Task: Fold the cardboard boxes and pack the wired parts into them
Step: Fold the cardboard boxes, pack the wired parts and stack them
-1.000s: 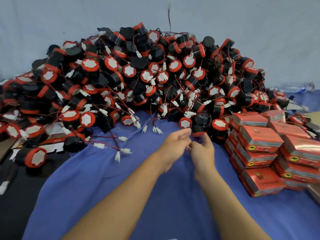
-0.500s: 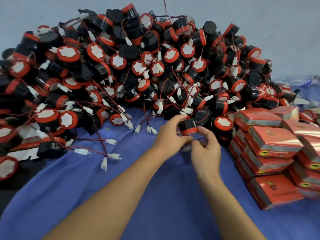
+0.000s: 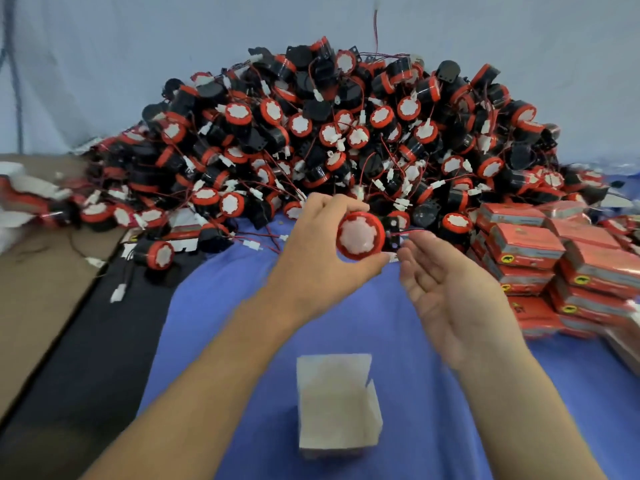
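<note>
At the far left a flat brown cardboard sheet (image 3: 38, 278) lies beside a black strip of cloth (image 3: 104, 341); the frame cuts both off. A blue cloth (image 3: 225, 306) covers the table from there on.

At the near centre an open white box (image 3: 337, 403) stands on the blue cloth with its flaps up. Its inside is blurred, so whether anything lies in it cannot be told. On the right, closed red boxes (image 3: 530, 244) are stacked in rows. Their contents are hidden, and the stack runs out of view at the right edge.

Behind everything a big heap of wired parts (image 3: 346, 140) rises against the pale wall. The parts are black drums with red rims and white faces, tangled in thin red wires with white plugs. The lower ones are buried.

The left hand (image 3: 322, 251) is raised above the cloth in front of the heap. Its fingers are curled over the top of one wired part (image 3: 360, 235) and its thumb is under the rim, with the white face turned toward the camera. A red wire (image 3: 412, 231) trails right from that part. The right hand (image 3: 446, 289) lies just beside it, palm up, fingers loose and spread, holding nothing. Whether its fingertips (image 3: 405, 252) touch the wire cannot be told.
</note>
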`<action>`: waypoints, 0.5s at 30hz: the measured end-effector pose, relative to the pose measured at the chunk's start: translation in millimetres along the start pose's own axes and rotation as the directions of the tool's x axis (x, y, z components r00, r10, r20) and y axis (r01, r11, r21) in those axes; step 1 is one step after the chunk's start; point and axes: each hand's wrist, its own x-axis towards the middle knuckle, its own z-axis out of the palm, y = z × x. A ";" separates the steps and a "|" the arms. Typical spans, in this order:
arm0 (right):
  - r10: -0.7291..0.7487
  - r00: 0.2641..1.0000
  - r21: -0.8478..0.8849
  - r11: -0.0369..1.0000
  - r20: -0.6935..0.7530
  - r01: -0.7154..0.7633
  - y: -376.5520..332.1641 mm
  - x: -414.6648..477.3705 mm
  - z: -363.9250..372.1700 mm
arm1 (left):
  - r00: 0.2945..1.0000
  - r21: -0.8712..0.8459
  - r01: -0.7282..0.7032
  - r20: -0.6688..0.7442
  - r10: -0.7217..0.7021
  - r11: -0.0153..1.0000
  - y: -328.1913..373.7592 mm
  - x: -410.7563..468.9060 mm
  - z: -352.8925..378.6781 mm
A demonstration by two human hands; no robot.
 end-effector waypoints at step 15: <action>-0.071 0.975 -0.623 0.759 0.209 0.189 2.5 -58.8 -9.4 | 0.975 0.364 0.067 0.173 -0.138 0.929 48.3 -121.5 -46.7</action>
